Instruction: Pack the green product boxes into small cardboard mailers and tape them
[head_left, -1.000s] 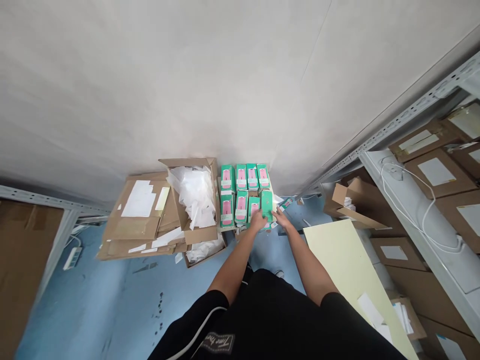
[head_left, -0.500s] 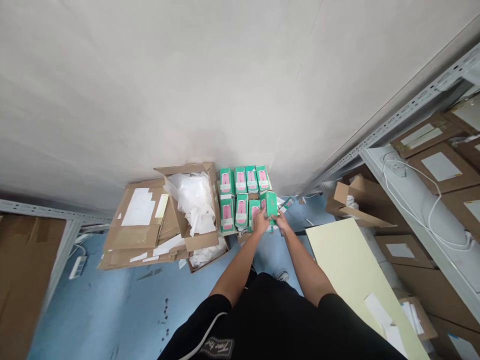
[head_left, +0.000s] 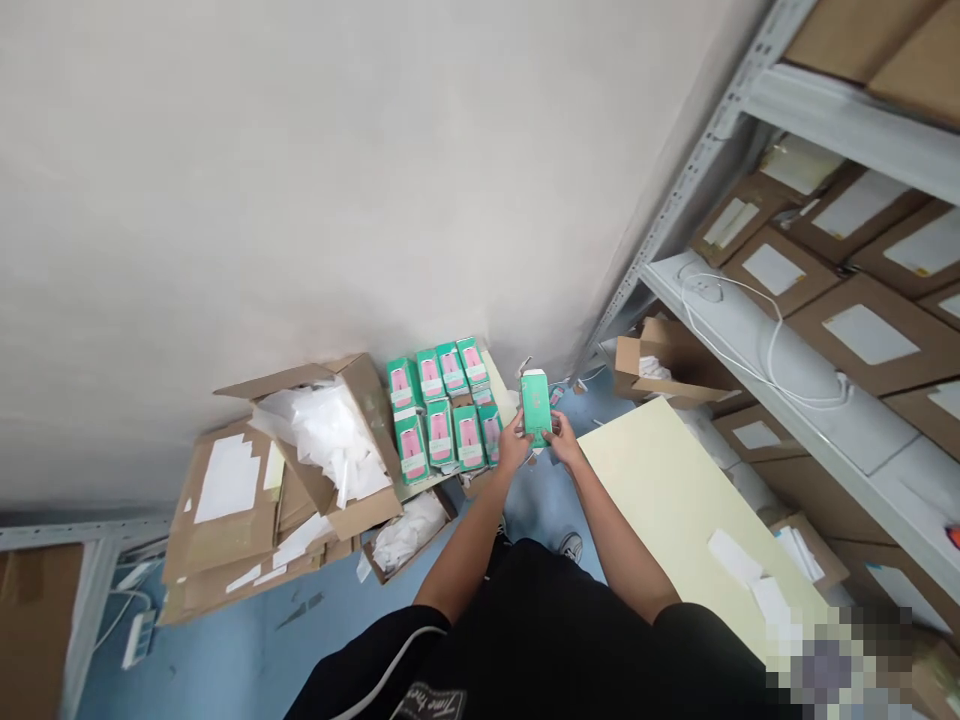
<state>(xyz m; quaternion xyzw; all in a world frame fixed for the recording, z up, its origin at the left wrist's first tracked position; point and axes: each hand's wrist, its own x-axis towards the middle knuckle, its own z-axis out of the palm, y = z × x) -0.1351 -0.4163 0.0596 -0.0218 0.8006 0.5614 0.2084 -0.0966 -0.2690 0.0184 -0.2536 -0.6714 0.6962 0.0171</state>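
A green box (head_left: 536, 405) with a raised top flap is held in front of me between both hands. My left hand (head_left: 515, 443) closes on its left lower side, and my right hand (head_left: 562, 440) grips the lower right edge. To the left, several green boxes with pink fronts (head_left: 440, 428) stand in two rows on a pale board (head_left: 498, 383). The held box is apart from those rows.
Left of the rows is an open carton (head_left: 375, 405) with white wrapping, beside flattened cardboard (head_left: 225, 540). A cream tabletop (head_left: 637, 480) lies to the right, with white papers on it. Grey shelving (head_left: 720, 300) full of cartons stands beyond, near another open carton (head_left: 667, 365).
My view has turned to the right. Both hands have moved the green box away from the rows, rightward, and its plain green face and top flap now show.
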